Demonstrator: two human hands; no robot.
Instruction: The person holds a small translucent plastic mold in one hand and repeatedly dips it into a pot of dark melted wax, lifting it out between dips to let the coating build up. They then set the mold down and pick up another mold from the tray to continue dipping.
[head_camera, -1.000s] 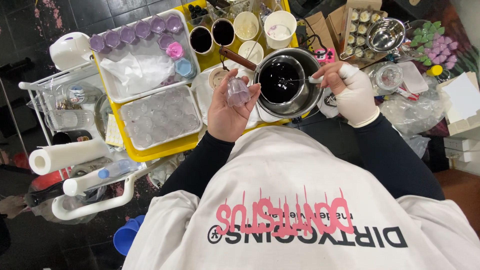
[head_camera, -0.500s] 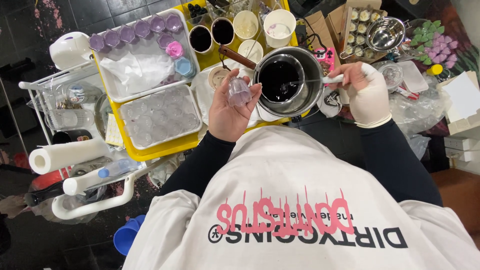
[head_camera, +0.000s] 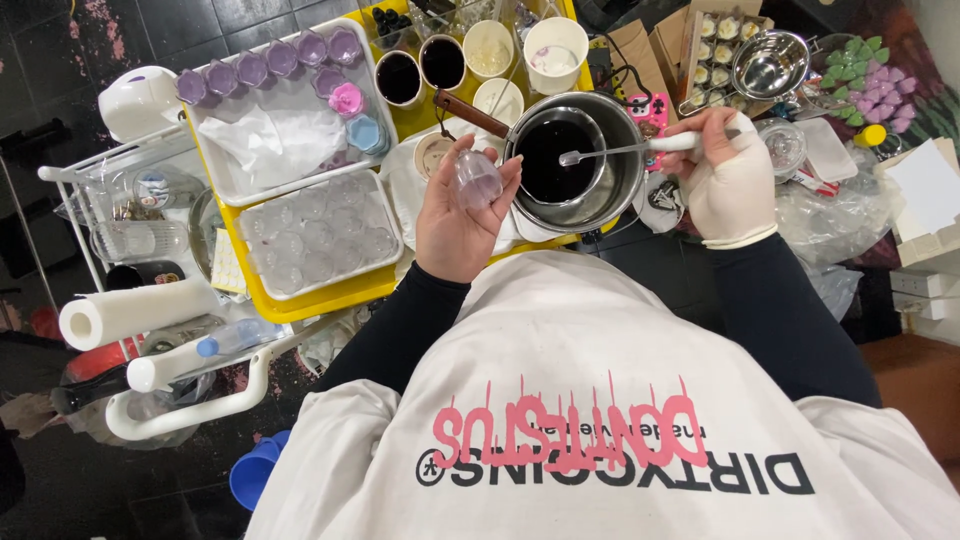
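Between the hands sits a round steel pot of dark liquid (head_camera: 572, 160), the gloved right hand (head_camera: 728, 178) pinching a white-handled spoon (head_camera: 640, 147) over it, the bare left hand (head_camera: 462, 208) cupping a small clear mould (head_camera: 477, 178).

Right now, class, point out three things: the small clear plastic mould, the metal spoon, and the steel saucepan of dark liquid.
Small clear plastic mould (head_camera: 477, 178), head view: its rounded body.
Metal spoon (head_camera: 610, 152), head view: mid-handle.
Steel saucepan of dark liquid (head_camera: 622, 195), head view: right wall.
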